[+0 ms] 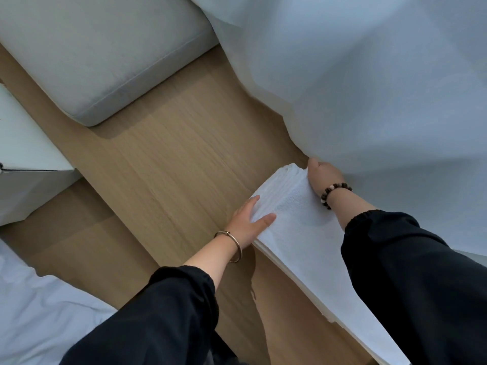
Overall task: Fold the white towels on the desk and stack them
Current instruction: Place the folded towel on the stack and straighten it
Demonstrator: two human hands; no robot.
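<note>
On the wooden surface [171, 154] beside a curtain [369, 88], the stacked towels [297, 219] lie right of centre, the left hand [246, 223] pressing straight fingers [253, 204] against one side and the right hand [325, 177], its grip hidden, at the other, apparently squaring the stack, which next calls for even inward pressure.

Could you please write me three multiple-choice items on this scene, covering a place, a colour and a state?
1. The stack of folded white towels lies: A in a basket; B on the light wooden surface; C on a glass shelf.
2. The right wrist's bead bracelet is: A gold; B red; C dark brown with white.
3. The fingers of the left hand are: A straight; B fisted; C hidden.
Answers: B, wood shows around it; C, dark beads, some white; A, they lie flat against the stack.
</note>
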